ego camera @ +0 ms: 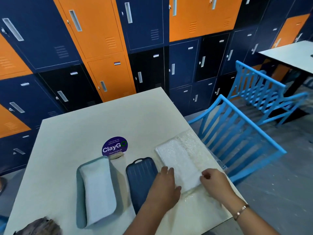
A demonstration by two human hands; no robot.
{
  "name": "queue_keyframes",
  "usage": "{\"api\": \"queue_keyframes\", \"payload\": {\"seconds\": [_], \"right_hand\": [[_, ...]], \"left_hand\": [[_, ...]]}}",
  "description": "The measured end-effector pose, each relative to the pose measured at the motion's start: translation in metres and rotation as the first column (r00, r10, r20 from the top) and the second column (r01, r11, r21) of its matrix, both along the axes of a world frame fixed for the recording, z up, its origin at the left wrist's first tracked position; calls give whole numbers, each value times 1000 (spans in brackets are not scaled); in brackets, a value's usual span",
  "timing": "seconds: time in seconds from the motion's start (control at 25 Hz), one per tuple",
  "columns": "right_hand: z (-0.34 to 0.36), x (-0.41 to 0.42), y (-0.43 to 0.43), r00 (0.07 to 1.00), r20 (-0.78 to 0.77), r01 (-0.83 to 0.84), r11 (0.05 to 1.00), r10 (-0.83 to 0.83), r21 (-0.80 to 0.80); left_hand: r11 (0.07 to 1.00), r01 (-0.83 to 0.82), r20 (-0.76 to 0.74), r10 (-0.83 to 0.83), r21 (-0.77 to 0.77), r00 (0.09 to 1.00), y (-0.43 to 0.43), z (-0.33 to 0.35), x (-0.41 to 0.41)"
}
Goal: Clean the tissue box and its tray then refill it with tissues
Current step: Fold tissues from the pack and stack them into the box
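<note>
Setting: a pale surface seen from above, with navy and orange lockers at 12 o'clock and a blue slatted chair at 3 o'clock.
Tissue pack: a flat white stack in a clear, crinkled wrapper, at about 4 o'clock on the surface and close to its right edge.
Tissue box: dark blue and ribbed, with a small loop handle; it lies flat at 6 o'clock, just left of the pack.
Tray: light blue, at 7 o'clock, holding a pale rectangular piece – cloth or liner, I cannot tell.
Left hand: fingers fairly straight, resting on the pack's near left edge.
Right hand: fingers curled, pinching the pack's near right edge; film or tissue, I cannot tell.
Writing: a round purple sticker near the centre reads "ClayGo", with "Clean as you go" beneath; a smaller line above it is too small to read.
Risks: the stack could fan out or tear if the film is pulled unevenly, and the pack sits so near the edge that a tug towards 3 o'clock could drop tissues on the floor.
</note>
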State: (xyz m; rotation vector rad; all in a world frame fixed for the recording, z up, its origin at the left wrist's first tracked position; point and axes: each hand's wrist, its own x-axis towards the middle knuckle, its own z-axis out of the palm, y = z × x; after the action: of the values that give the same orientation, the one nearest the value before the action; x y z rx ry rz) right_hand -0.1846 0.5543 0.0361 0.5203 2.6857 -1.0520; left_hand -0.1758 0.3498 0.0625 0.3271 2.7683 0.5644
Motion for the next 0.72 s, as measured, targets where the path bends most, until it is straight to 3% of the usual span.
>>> {"api": "queue_keyframes", "payload": {"seconds": [0.12,0.36,0.56,0.72], "right_hand": [[-10,5,-5,995,-50,-85,996,86,35],[-23,4,-4,980,-137,-145,989,147,23],[-20,8,-3,925,-176,-238,876,336,419],[-18,5,-2,896,-230,-293,894,380,338]], "left_hand": [[998,-3,59,6,-63,998,24,-11,5],[997,-71,11,71,-23,997,36,-25,2],[989,-142,-30,143,41,989,40,-32,4],[979,-189,-27,191,76,981,43,-38,3]]}}
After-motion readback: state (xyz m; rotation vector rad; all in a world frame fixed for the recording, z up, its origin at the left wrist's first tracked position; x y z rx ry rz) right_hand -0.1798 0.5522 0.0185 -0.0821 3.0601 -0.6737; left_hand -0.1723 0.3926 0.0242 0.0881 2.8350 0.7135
